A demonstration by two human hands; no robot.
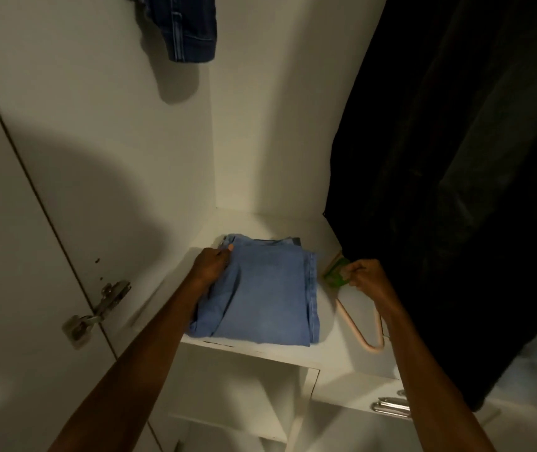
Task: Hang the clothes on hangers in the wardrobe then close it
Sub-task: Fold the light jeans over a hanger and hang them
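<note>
a home bedroom wardrobe: white panels, a hinged door (pixel 16 256) at the left, a shelf (pixel 293 352) with folded jeans (pixel 267 295), dark clothes (pixel 456 190) hanging at the right.

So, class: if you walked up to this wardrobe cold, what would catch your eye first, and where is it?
The folded light blue jeans in the middle of the white shelf, with the left hand gripping their far left corner. Just to their right, the right hand pinches a green hanger above a pink hanger. A big dark garment hangs on the right.
</note>
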